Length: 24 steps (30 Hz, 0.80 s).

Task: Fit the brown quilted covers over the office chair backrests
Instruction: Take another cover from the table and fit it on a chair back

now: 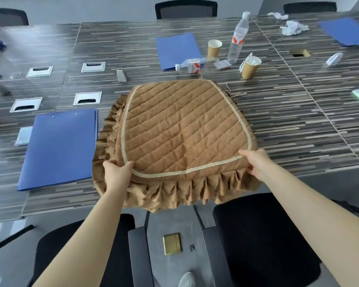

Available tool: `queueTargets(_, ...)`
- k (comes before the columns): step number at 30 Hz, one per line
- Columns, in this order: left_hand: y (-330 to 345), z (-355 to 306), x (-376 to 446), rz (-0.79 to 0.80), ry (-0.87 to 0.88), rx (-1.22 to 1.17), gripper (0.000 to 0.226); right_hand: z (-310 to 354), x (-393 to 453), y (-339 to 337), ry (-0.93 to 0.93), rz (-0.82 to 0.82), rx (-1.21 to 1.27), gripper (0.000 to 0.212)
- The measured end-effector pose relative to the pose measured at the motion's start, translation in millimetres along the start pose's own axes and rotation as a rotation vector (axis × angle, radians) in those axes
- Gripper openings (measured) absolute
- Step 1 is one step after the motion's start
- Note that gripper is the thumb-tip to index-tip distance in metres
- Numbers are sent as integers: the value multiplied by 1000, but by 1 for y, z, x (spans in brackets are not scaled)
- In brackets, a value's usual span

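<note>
step: picking up cover. brown quilted cover (180,129) lies flat on tabletop (298,112), spanning both hands. left hand (117,172) and right hand (255,160) each pinch a near corner. next, likely: lift, find opening, carry to a backrest (186,9) beyond the hands.

An office meeting room: a long striped table (278,112) with cable hatches (87,98), blue folders (58,150) at 9 o'clock, black office chairs (186,9) at 12 o'clock.
</note>
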<state>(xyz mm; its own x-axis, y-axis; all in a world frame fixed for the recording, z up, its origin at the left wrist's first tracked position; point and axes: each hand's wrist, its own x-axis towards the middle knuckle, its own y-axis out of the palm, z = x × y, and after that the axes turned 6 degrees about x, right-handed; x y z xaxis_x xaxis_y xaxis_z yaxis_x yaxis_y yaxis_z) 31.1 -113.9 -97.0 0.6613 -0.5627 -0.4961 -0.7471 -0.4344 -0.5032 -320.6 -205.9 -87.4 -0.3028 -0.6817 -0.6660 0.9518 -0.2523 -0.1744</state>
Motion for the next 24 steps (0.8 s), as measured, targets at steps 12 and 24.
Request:
queueTargets(12,-24,-12,-71,-155,298,-26,37,4,-59,-9,-311,-1,1,43)
queueTargets(24,-100,98,-212,-206,389,-71,41,-58,-220,-67,-607,18,-119,56)
